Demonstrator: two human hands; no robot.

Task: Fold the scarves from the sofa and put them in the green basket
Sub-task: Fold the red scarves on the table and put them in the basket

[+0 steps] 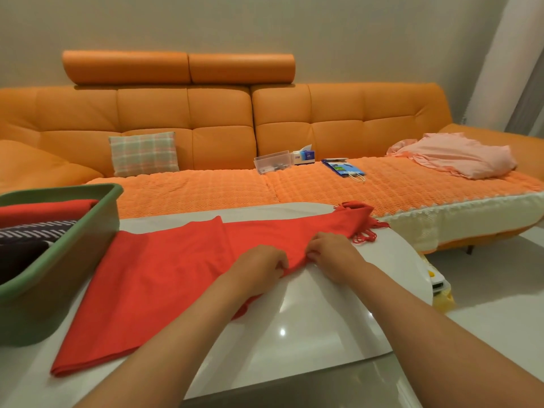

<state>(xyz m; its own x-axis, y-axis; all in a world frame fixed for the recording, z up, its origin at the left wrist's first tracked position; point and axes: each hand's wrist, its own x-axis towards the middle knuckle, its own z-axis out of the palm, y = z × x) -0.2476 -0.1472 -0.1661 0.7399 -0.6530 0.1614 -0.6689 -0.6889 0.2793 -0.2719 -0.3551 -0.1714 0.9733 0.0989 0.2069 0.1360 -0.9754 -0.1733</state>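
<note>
From my seat I see the red scarf spread flat across the white table, running from seven o'clock up towards one o'clock, where its fringe trails over the table's far edge; part of it is already doubled over, with a fold line near the middle. My left hand has its fingers curled and pinches the scarf's near edge; my right hand, just beside it at its three o'clock, pinches the same bunched edge with curled fingers, the two hands nearly touching. The green basket sits on the table at nine o'clock, touching the scarf's left side; it holds a folded red scarf and a striped dark scarf. The sofa fills twelve o'clock; on its seat lie a plaid cushion, a clear box, a tissue box, a blue bag, and, at two o'clock, a pink cloth.
</note>
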